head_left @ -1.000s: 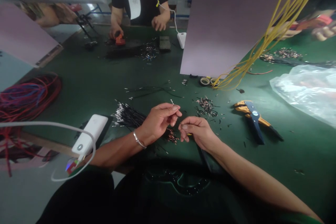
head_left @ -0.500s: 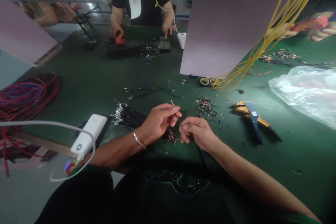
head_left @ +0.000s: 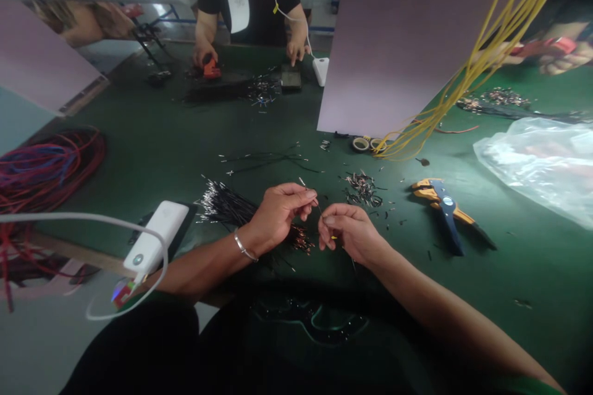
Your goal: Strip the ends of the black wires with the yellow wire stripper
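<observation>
Between thumb and forefinger, my left hand (head_left: 282,213) pinches a thin dark wire (head_left: 319,205) near its silvery tip, which sticks up past the fingers. My right hand (head_left: 347,228), a short way to the right, is closed on the same wire lower down. A small yellow bit shows at its fingers, too small to name. Under and behind my left hand lies a bundle of black wires (head_left: 227,200), silvery ends to the left and coppery ends (head_left: 301,239) to the right. Past my right hand is a pile of short wire scraps (head_left: 364,188).
A blue and yellow wire stripper (head_left: 445,200) lies to the right, near a clear plastic bag (head_left: 542,160). Yellow wires (head_left: 491,55) hang beside a pale panel (head_left: 393,43). A white power bank (head_left: 157,237) and red cables (head_left: 50,160) are left. Co-workers' hands work across the table.
My right hand has shifted slightly to the right and up, and a little more wire shows between the hands. My left hand holds nearly the same place.
</observation>
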`<state>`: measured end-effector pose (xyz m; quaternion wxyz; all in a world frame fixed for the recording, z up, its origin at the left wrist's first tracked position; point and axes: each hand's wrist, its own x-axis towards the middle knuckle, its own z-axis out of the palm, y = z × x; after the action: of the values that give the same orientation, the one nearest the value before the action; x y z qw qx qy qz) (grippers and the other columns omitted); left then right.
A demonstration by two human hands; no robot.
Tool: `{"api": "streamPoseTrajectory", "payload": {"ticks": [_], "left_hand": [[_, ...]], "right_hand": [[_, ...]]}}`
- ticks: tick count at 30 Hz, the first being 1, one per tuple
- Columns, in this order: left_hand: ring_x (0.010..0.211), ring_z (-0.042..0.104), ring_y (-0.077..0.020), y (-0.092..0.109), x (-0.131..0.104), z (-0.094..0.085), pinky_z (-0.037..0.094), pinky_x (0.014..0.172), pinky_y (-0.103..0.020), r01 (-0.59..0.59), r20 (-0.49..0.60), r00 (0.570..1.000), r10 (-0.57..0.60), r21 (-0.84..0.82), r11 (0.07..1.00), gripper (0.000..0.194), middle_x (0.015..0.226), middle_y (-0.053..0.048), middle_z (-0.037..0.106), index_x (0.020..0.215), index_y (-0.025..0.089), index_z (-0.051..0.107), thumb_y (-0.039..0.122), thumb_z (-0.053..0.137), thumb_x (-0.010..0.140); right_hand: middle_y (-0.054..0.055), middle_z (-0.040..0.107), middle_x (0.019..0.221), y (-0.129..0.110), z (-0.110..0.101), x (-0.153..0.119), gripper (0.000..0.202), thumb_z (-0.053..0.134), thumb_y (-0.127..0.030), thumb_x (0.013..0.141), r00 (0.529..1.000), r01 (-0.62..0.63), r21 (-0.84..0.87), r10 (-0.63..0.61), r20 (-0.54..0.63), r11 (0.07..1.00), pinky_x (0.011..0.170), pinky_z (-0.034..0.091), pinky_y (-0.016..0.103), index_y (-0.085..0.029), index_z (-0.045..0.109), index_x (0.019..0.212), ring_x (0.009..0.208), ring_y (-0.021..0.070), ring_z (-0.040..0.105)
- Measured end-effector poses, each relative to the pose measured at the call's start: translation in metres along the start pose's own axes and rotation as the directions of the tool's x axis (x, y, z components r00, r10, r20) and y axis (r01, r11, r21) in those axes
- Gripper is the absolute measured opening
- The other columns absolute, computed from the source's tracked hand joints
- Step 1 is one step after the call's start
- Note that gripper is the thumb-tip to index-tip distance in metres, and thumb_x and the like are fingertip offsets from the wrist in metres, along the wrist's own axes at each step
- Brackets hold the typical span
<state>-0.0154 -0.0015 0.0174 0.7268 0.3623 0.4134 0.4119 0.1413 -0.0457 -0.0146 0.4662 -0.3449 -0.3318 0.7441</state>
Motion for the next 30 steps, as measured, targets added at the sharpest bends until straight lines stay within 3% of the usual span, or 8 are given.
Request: {"api": "streamPoseTrajectory", "payload": {"ticks": [14,22,30], "left_hand": [[0.052,0.051,-0.0078,0.0001,-0.0015,0.0019,0.037,0.048,-0.023,0.012,0.007,1.000,-0.012,0.005,1.000,0.016,0.064,-0.004,0.063,0.062,0.010,0.063,0.020,0.074,0.068],[0.053,0.055,-0.0087,0.0028,-0.0048,0.0016,0.038,0.048,-0.022,0.050,0.096,0.994,-0.049,-0.002,0.999,0.016,0.076,-0.008,0.068,0.069,0.011,0.061,0.023,0.068,0.076],[0.050,0.054,-0.0077,0.0005,-0.0045,0.0013,0.039,0.047,-0.021,0.059,0.148,0.987,-0.059,0.005,0.998,0.022,0.067,-0.004,0.064,0.068,0.012,0.058,0.027,0.062,0.083]], "right_hand": [[0.000,0.065,0.052,0.0019,-0.0002,-0.0004,0.008,0.067,-0.021,0.076,0.998,0.056,-0.081,-0.058,-0.022,0.995,0.041,0.043,0.021,-0.015,0.070,0.071,0.042,0.0095,0.056],[-0.001,0.065,0.053,0.0056,-0.0001,0.0001,0.010,0.065,-0.022,0.077,0.997,0.058,-0.127,-0.063,-0.034,0.990,0.041,0.042,0.021,-0.015,0.068,0.070,0.042,0.0097,0.056],[-0.001,0.064,0.053,0.0025,0.0009,-0.0013,0.011,0.065,-0.023,0.077,0.992,0.074,-0.295,-0.100,-0.072,0.953,0.045,0.043,0.022,-0.015,0.067,0.070,0.043,0.0091,0.054]]}}
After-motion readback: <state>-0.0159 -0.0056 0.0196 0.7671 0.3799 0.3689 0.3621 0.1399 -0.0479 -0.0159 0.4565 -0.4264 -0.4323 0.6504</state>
